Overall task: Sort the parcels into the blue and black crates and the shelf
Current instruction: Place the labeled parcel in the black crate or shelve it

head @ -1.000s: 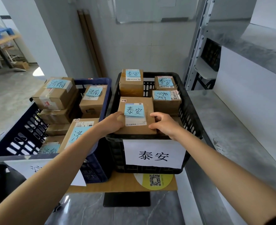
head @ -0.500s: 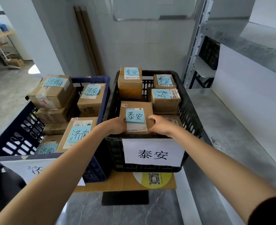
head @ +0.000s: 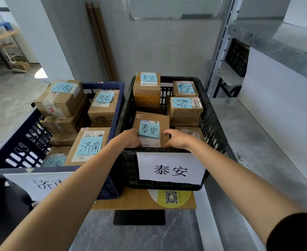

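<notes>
This is a parcel sorting depot. The black crate [head: 213, 127] wears a printed destination sign [head: 170, 168] and holds labelled cardboard parcels [head: 183, 117]. A blue crate [head: 102, 85] stands left of it, and metal shelving [head: 220, 51] stands right of it.

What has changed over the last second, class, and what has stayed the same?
The parcel sank slightly lower into the front of the black crate, carried down by the left hand and right hand, which still grip its two sides. Nothing was let go. The other parcels and the blue crate stayed put.
</notes>
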